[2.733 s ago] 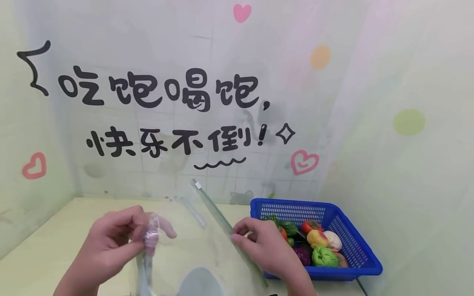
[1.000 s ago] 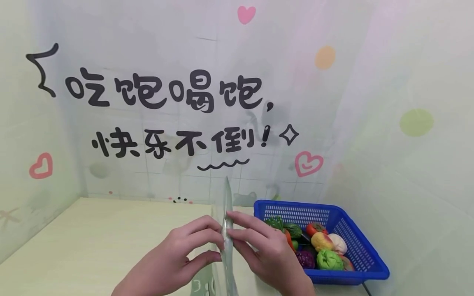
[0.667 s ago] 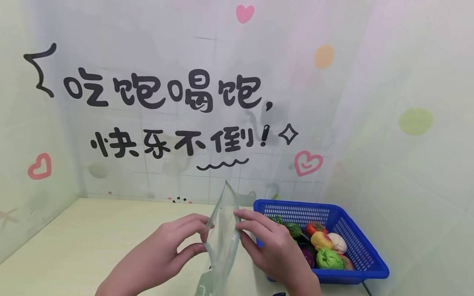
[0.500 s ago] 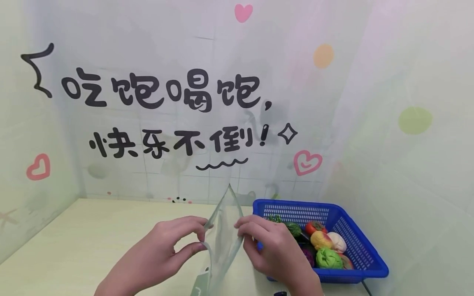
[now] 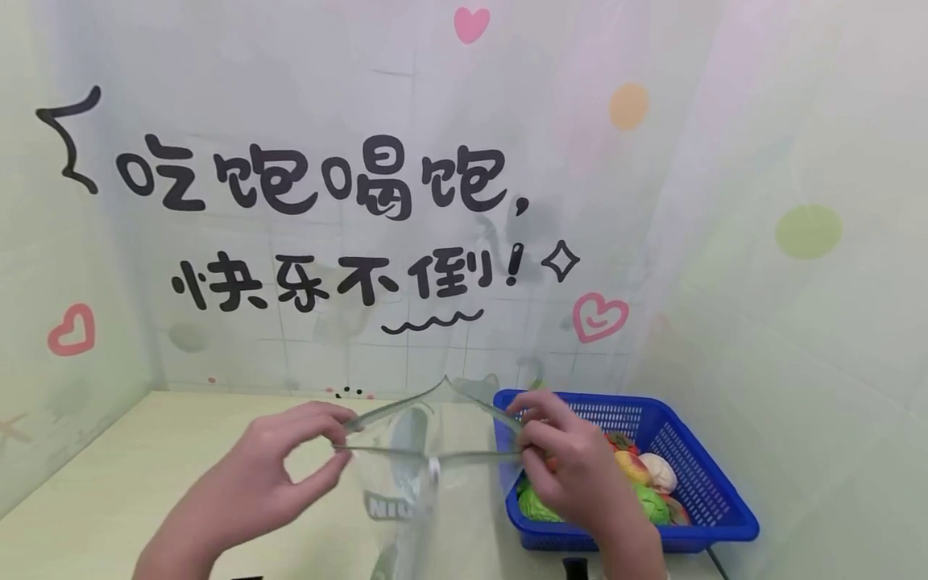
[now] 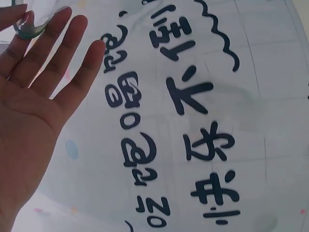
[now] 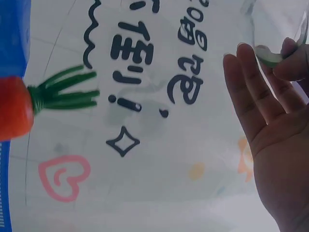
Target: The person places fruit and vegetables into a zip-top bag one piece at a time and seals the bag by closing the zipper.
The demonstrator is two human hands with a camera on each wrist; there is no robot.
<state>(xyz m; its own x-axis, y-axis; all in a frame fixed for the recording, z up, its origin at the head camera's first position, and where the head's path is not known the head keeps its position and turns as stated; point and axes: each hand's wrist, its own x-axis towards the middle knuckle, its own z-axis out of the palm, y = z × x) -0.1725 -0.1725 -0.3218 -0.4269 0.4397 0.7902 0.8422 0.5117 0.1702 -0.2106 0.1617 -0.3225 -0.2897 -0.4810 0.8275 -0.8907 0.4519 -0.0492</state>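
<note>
A clear plastic zip bag [image 5: 453, 499] with greenish edges and printed lettering stands upright in the head view, its mouth spread into a wide triangle. My left hand [image 5: 264, 463] pinches the left side of the mouth between thumb and fingers. On the opposite side, my right hand [image 5: 580, 459] pinches the rim in front of the basket. Close up in the left wrist view, the bag's edge [image 6: 31, 33] lies between thumb and fingers, the other fingers extended. The right wrist view has the rim [image 7: 270, 59] under the thumb. The bag's bottom is out of view.
A blue plastic basket [image 5: 725, 507] of mixed vegetables and fruit stands at right, partly behind my right hand. A carrot [image 7: 14, 108] with green stalks shows in the right wrist view. A dark object [image 5: 576, 568] sits at the bottom edge of the pale table [image 5: 109, 499].
Both hands came together on the bag's rim, then moved apart, the left leftward and the right rightward. The bag's mouth has gone from closed to widely spread.
</note>
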